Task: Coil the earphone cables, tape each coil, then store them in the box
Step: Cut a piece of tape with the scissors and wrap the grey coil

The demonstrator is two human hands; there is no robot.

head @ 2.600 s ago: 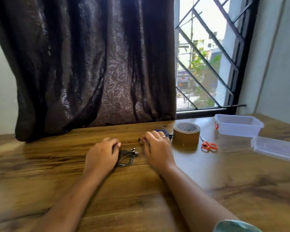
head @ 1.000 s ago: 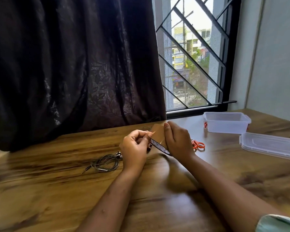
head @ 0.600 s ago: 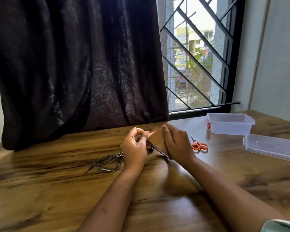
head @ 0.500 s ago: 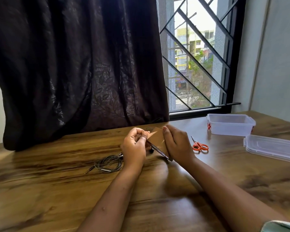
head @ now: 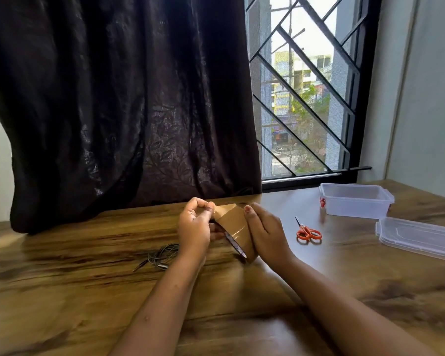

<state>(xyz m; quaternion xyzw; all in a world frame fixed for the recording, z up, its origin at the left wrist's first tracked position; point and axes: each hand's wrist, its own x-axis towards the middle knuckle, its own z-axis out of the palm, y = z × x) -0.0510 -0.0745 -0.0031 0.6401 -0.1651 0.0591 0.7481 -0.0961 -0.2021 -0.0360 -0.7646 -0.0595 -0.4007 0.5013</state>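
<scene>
The brown tape roll [head: 235, 227] is gripped by the right hand [head: 266, 231]; its end is pinched by the left hand [head: 194, 227]; the dark coiled earphone cable [head: 162, 255] lies left on open wooden table [head: 62, 291].

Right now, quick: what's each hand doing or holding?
Left hand: closed, pinching the loose end of the tape roll.
Right hand: closed around the tape roll, holding it tilted above the table.

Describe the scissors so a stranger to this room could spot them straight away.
Start at the barred window and drop to the wooden table under it. The scissors lie flat there, between the right hand and the clear plastic box. Their orange handles stand out beside the clear box and lid.
</scene>
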